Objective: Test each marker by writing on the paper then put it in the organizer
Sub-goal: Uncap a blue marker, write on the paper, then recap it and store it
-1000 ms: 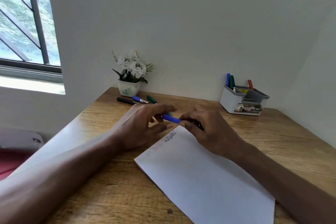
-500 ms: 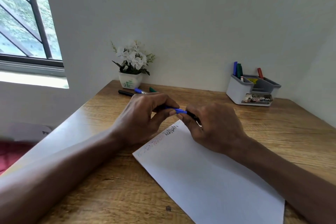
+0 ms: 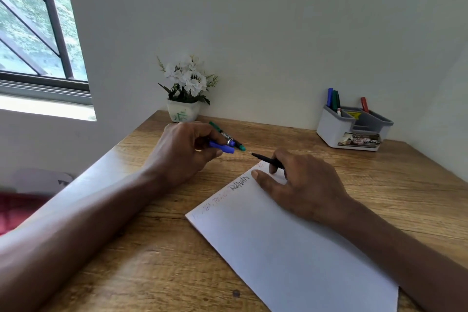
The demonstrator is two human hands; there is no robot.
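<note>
The marker (image 3: 268, 159) is uncapped and is held in the right hand (image 3: 301, 185), its dark body pinched between the bent fingers (image 3: 277, 159) so that the tip points away to the left, just above the far corner of the paper (image 3: 291, 248). The thumb of this hand is stretched out flat and touches the paper next to the handwriting along the sheet's upper edge. The left hand (image 3: 182, 154) is raised a little over the wooden table (image 3: 405, 185), and its thumb and fingers are pressed together on the blue cap (image 3: 221, 147), which sticks out to the right from the fingertips. Cap and marker tip are near each other but apart, with a small gap between them. Just behind the cap, a green marker (image 3: 226, 135) lies on the table, partly hidden by the left hand. The organizer (image 3: 353, 129) stands at the far right of the table near the wall, well apart from both hands, with blue, green and red markers standing in it. A white flower pot (image 3: 183, 111) is at the far left corner.
</note>
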